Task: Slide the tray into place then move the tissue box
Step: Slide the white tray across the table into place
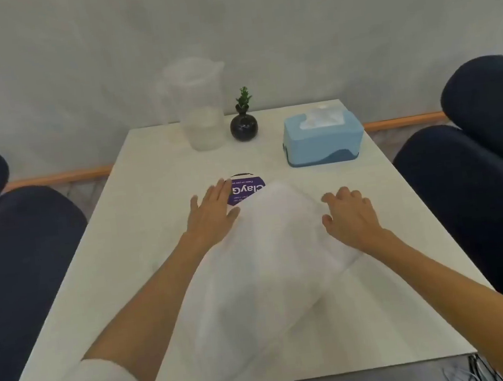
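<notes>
Mid-frame on the bench (136, 178), the tray (271, 269) lies skewed, blurred, probably light slick stiff plastic; I'd push its long edges, left hand (212, 213) and right hand (348, 215) with fingers spread flat, gripping nothing; tissue box (322, 138) upper right.

We are seeing a white desk (146, 265), a translucent whitish tray (271, 269), a light blue tissue box (323, 141) with a darker blue wave, a black vase (243, 127), and a purple sticker (248, 190).

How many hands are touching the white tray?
2: the left hand rests on the tray at its far left edge, the right hand on its right edge.
</notes>
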### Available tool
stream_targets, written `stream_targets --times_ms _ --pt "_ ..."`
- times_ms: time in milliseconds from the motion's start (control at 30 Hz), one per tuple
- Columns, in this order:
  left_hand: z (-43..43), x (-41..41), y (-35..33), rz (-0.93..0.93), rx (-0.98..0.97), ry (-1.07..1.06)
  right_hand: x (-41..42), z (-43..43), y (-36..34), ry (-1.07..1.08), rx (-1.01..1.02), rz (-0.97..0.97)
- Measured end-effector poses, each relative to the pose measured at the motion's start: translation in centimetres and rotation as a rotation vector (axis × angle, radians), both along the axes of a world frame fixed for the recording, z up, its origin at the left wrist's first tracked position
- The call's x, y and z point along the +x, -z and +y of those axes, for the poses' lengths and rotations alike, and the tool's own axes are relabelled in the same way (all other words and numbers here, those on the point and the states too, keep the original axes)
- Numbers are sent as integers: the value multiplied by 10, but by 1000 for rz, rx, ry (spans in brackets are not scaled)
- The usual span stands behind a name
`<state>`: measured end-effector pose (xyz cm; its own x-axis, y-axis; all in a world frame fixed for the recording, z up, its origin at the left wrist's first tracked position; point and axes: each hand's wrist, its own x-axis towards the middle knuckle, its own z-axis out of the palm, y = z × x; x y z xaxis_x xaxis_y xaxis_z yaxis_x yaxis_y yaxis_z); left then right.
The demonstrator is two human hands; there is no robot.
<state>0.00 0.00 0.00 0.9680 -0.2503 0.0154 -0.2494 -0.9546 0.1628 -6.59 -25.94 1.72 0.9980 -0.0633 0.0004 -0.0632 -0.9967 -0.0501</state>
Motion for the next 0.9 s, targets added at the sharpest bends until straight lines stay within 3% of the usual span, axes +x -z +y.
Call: stream_targets --times_ms 133,300,533,900 --pt "21 -1 21 136 -73 -99 -12 -1 11 245 68 123" --pt "37 1 35 63 -96 -138 -25 -3 18 367 335 322" --pt "35 3 32 -6 66 -111 -27 -11 22 418 510 202" --pt "3 -29 31 61 20 -223 -56 -13 36 540 669 167"
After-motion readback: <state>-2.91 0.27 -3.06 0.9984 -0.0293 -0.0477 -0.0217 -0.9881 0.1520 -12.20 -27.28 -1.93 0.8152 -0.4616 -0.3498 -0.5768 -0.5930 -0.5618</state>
